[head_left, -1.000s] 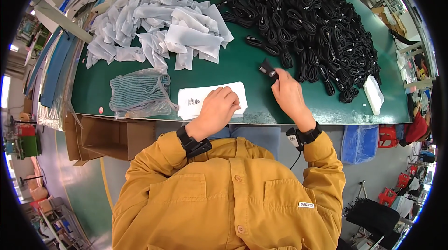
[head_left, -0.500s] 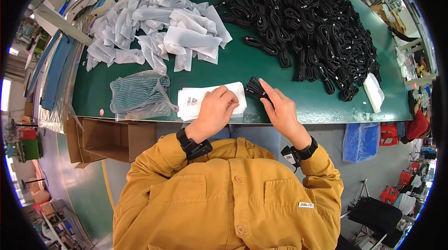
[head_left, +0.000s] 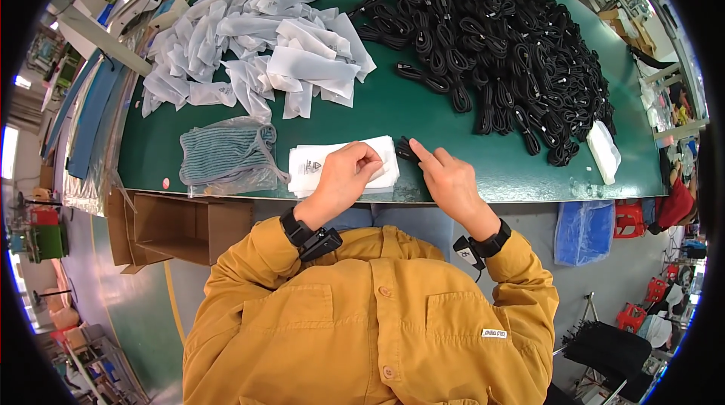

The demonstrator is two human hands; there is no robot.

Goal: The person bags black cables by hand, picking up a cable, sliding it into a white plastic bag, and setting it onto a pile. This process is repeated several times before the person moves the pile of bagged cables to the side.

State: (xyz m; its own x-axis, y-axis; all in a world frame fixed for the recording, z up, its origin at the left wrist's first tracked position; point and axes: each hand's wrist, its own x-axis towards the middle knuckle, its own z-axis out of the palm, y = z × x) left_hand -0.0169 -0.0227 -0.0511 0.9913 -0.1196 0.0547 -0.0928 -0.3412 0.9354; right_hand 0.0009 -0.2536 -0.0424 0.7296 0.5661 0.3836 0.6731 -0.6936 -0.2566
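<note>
A stack of flat white plastic bags (head_left: pixel 306 172) with dark print lies at the table's near edge. My left hand (head_left: pixel 349 176) rests over the right part of this stack, its fingers curled and the thumb meeting them in a pinch. Whatever that pinch holds is hidden. Just right of the stack, my right hand (head_left: pixel 451 184) grips a small black coiled cable (head_left: pixel 405 149), index finger stretched along it. Most of this cable is covered by the fingers.
Filled whitish bags (head_left: pixel 313 65) are heaped at the far left, and a large pile of black coiled cables (head_left: pixel 483 35) at the far right. A bagged blue-green striped cloth (head_left: pixel 226 154) lies left of the stack. A white packet (head_left: pixel 604 150) sits by the right edge.
The black cable has turned and shows less beside my right hand, which has shifted slightly. My left hand has drawn back a little to the left over the bags.
</note>
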